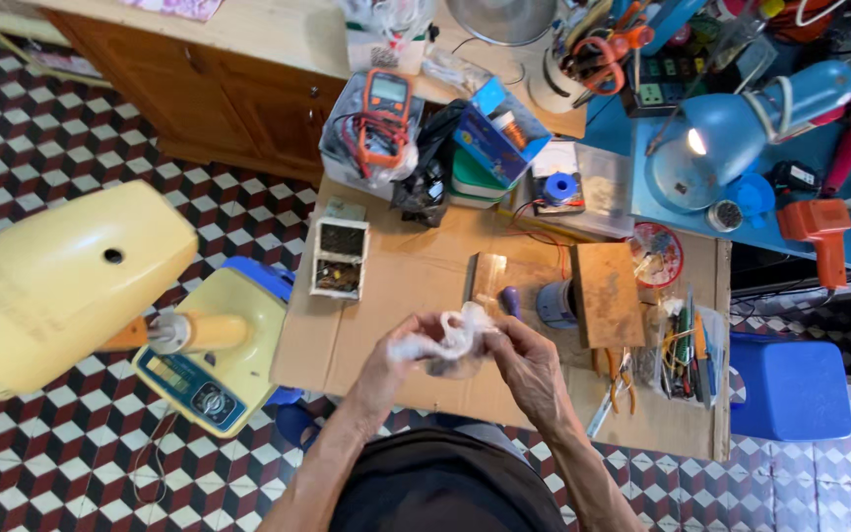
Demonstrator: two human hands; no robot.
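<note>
Cardboard worktop (416,286), two hands (396,360), one bag (453,337)

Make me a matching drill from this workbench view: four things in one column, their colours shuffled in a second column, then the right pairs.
Things:
1. desk lamp
2. multimeter
3. fan housing
4. crumpled plastic bag, held by the left hand and right hand

Colours:
A. pale yellow
B. clear whitish
C. light blue
D. orange and dark grey

Pairs: 1-C, 2-D, 3-A, 4-B
</note>
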